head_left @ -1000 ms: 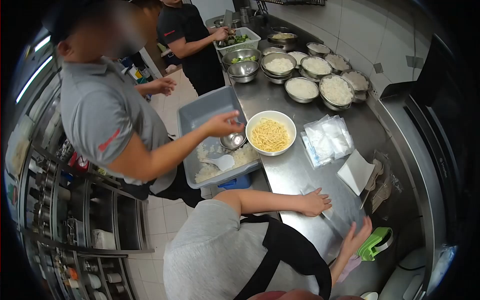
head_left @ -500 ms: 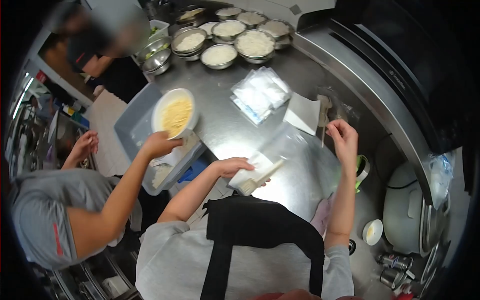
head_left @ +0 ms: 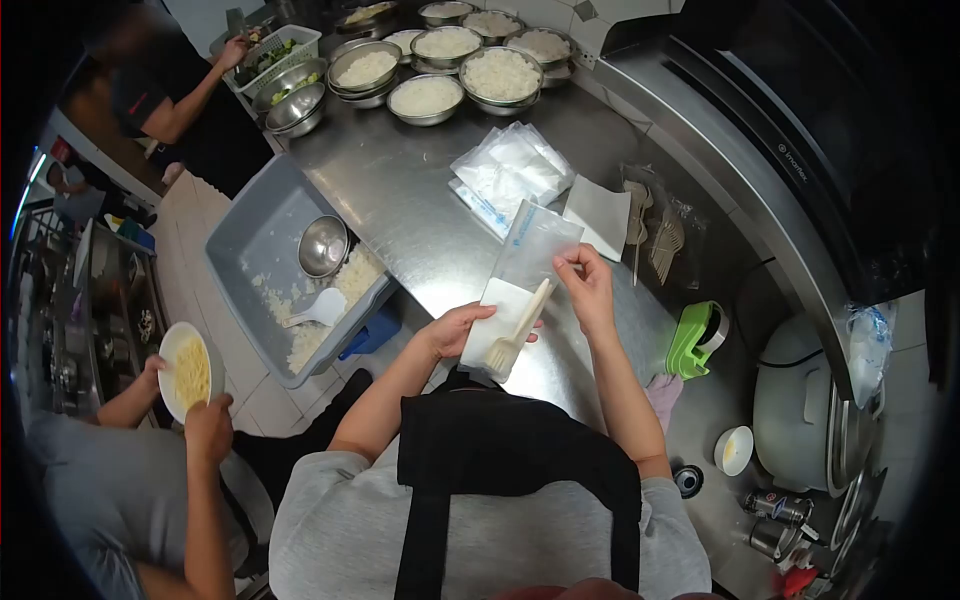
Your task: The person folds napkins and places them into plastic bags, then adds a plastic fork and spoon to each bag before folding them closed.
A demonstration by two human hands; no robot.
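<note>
Clear bag (head_left: 537,243) is held just above the steel desk (head_left: 400,200), a little below the middle of the frame, slanting from upper right to lower left. The left hand (head_left: 455,330) has its fingers closed around the bag's lower end, where a folded white napkin (head_left: 490,325) and a wooden fork (head_left: 520,330) lie together, the fork's tines pointing down-left. Whether these two are fully inside the bag or only laid against it I cannot tell. The right hand (head_left: 588,288) pinches the bag's right edge between thumb and fingertips, fingers narrow.

By my reading, the step in hand is the seating of napkin and fork in the bag. Going on calls for a steady pinch at the edge and a film kept flat, so that the tines do not snag it.

Just above the bag lie a stack of clear bags (head_left: 508,170), a pile of napkins (head_left: 603,212) and loose wooden cutlery (head_left: 655,235). A green tape dispenser (head_left: 695,340) stands to the right, near the right forearm. At centre left a grey tub (head_left: 255,225) overhangs the desk's edge, close to the left elbow, with rice, a steel bowl (head_left: 323,245) and a white paddle (head_left: 315,310) in it. Bowls of rice (head_left: 500,75) fill the upper middle, well apart. At lower left a co-worker's hand (head_left: 208,418) holds a noodle bowl (head_left: 185,370) off the desk.
</note>
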